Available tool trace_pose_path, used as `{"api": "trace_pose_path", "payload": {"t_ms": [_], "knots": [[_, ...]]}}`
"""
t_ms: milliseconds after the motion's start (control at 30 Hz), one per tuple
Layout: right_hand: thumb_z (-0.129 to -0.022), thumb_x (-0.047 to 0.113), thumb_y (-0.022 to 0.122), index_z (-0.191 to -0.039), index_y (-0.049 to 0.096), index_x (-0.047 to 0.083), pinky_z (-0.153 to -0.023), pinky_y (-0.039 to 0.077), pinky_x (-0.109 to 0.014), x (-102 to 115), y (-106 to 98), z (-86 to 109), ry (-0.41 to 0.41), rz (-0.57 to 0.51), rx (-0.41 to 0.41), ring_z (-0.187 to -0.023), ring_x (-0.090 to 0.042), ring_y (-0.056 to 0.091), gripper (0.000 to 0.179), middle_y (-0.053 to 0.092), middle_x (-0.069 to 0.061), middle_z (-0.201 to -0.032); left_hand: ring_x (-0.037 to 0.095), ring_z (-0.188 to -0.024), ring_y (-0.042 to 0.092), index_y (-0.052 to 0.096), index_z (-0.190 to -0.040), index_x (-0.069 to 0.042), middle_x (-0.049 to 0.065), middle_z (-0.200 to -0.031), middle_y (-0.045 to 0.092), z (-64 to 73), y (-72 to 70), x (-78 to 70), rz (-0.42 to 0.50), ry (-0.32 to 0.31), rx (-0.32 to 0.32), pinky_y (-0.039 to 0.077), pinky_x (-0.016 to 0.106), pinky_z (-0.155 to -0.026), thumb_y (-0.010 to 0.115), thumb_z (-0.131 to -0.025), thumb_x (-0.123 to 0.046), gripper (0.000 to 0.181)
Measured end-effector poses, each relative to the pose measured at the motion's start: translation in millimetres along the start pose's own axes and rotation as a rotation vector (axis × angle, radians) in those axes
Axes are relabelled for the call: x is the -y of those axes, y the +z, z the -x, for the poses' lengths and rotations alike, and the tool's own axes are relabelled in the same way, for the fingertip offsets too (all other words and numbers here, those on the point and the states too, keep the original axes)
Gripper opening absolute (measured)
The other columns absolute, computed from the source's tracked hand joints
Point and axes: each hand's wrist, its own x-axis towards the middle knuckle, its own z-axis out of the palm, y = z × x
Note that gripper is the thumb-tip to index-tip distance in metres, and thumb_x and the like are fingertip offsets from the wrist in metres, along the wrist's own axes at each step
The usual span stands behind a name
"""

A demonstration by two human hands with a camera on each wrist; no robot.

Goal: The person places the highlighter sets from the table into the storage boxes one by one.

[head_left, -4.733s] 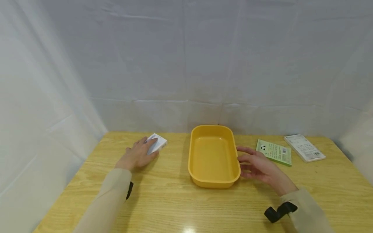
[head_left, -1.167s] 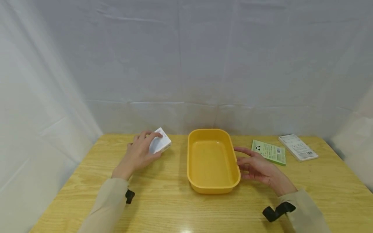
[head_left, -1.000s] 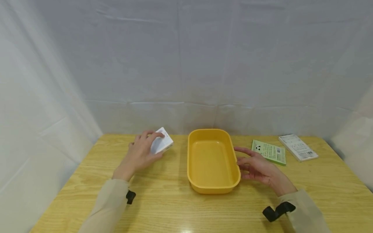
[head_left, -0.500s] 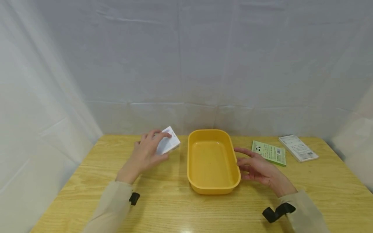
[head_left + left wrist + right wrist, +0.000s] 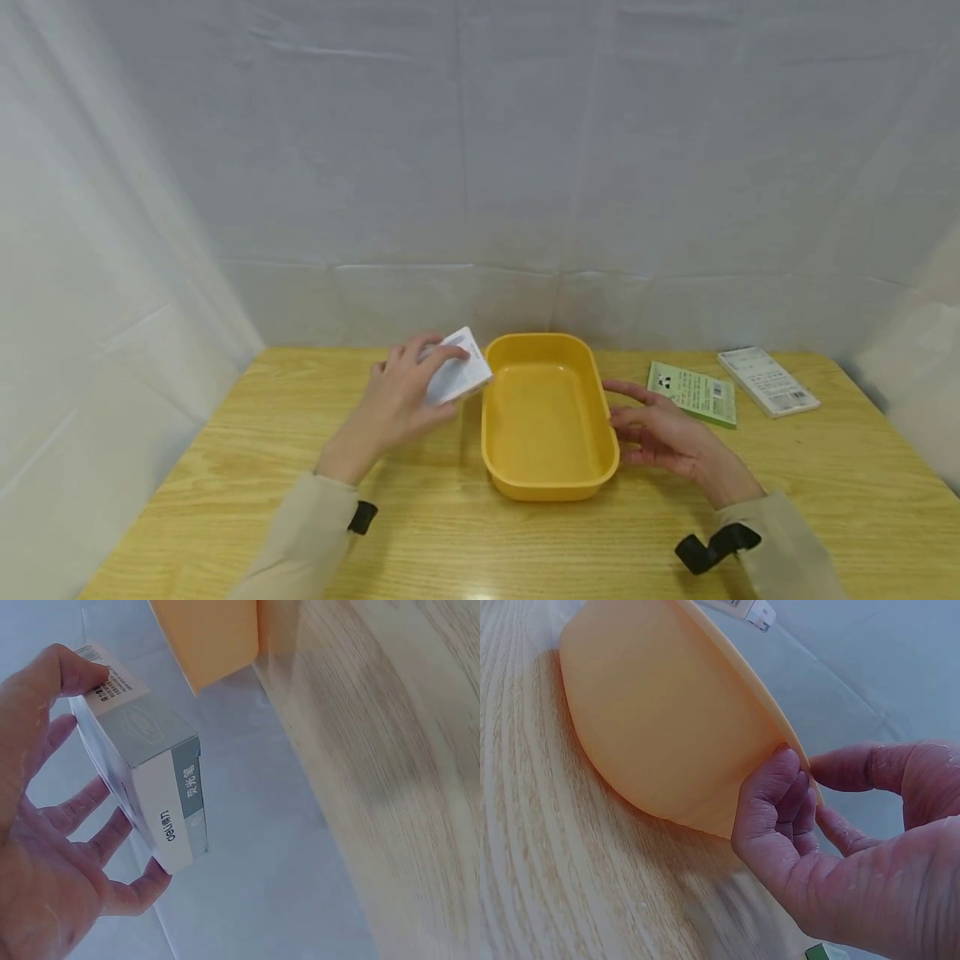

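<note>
In the head view my left hand [image 5: 408, 392] holds a white and grey highlighter box [image 5: 456, 367], tilted above the table beside the left rim of a yellow plastic basin [image 5: 551, 492]. The left wrist view shows the thumb and fingers gripping opposite edges of that highlighter box [image 5: 161, 765], whose printed end faces the camera. At the basin's right side is my right hand [image 5: 667, 433]. Up close in the right wrist view, its curled fingers [image 5: 769, 795] touch the outer wall under the rim, with other fingers at the rim's edge. The basin's visible floor is bare.
A green flat pack with a panda print [image 5: 693, 393] lies right of the basin, partly behind my right hand. Farther right is a white flat pack with a barcode [image 5: 768, 382]. White sheeting [image 5: 480, 167] hangs behind and at both sides of the wooden table [image 5: 420, 533].
My left hand has lifted the highlighter box off the table and carried it right, up to the basin's left rim. The right hand stays at the basin's right side.
</note>
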Motion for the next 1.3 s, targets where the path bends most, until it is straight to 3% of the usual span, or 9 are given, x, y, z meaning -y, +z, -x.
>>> {"api": "trace_pose_path", "payload": {"t_ms": [667,1300], "knots": [[-0.100,0.009,0.057,-0.163,0.020,0.014,-0.081,0.062,-0.033,-2,0,0.9,-0.008,-0.024,0.007,-0.093,-0.015,0.066,0.073,0.067,-0.001,-0.106,0.039,-0.117,0.054,0.058,-0.132,-0.032,0.010,-0.146,0.051,-2.8,7.3,-26.1,-0.002,0.077,0.046,0.046,0.057,-0.086,0.077,-0.080,-0.028,0.056],[-0.101,0.010,0.057,-0.162,0.022,0.014,-0.077,0.061,-0.030,-2,1,2.4,-0.005,-0.027,0.004,-0.091,-0.014,0.065,0.071,0.067,0.001,-0.104,0.039,-0.124,0.052,0.058,-0.132,-0.033,0.010,-0.149,0.050,-12.9,16.7,-47.8,0.045,0.161,0.083,0.044,0.055,-0.088,0.079,-0.080,-0.029,0.056]]}}
